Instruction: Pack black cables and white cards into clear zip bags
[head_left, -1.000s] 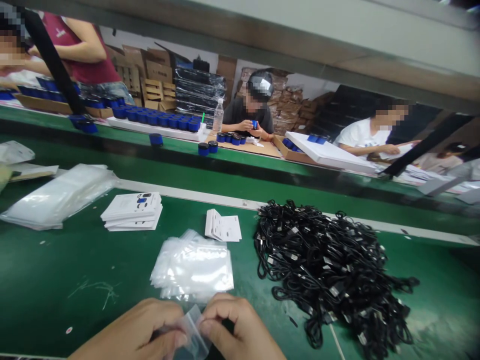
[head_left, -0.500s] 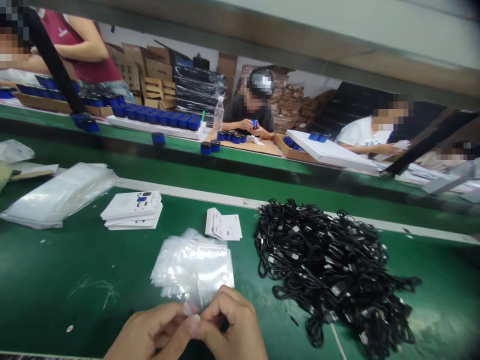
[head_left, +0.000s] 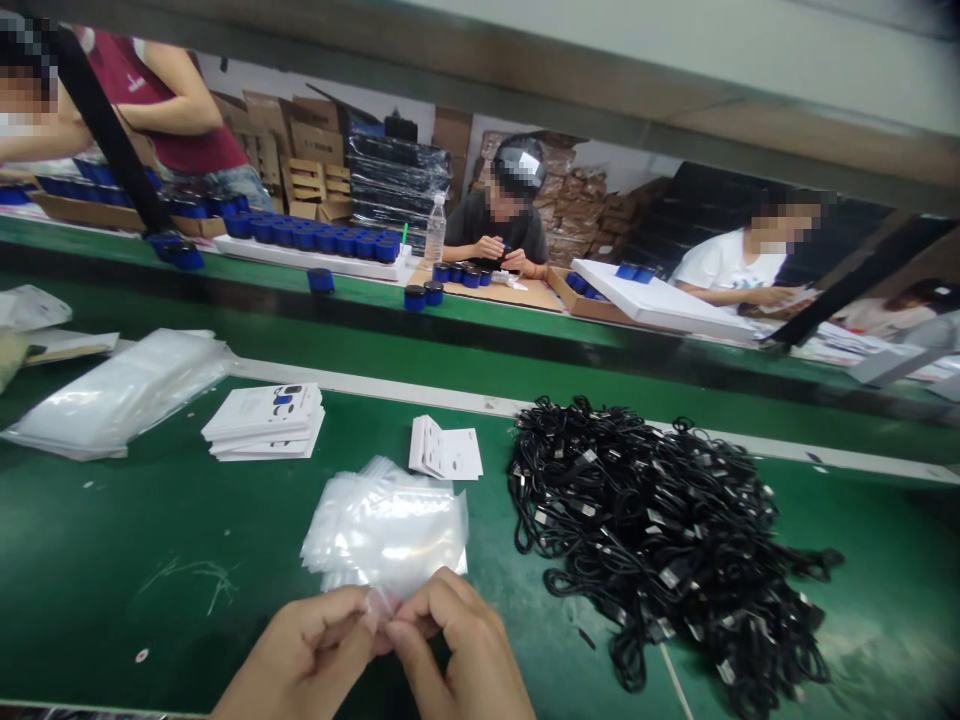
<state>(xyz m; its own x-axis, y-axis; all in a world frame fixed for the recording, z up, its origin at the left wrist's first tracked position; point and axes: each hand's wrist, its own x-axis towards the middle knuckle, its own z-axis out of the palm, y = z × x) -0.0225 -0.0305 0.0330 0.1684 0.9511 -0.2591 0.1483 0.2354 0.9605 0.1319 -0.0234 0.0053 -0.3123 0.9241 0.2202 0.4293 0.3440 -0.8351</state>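
Both hands meet at the lower middle of the head view. My left hand (head_left: 311,645) pinches the edge of a clear plastic bag (head_left: 380,603) between thumb and fingers. My right hand (head_left: 457,635) grips the same bag from the other side, its fingertips close to the left ones. Just beyond the fingers lies a loose pile of clear plastic bags (head_left: 375,525). Behind that pile sits a small folded stack of white leaflets (head_left: 446,450). To the right of my hands spreads a big heap of black USB cables (head_left: 652,540).
A stack of printed cards (head_left: 266,420) and a thick bundle of clear bags (head_left: 124,390) lie to the left. Beyond a pale strip, several blue jars (head_left: 315,235) line the far bench, where co-workers sit. A grey shelf (head_left: 525,80) spans overhead.
My hands have shifted slightly, and the bag edge between the fingertips now sits a little more to the left. Across the bench, a co-worker's hands have changed position.
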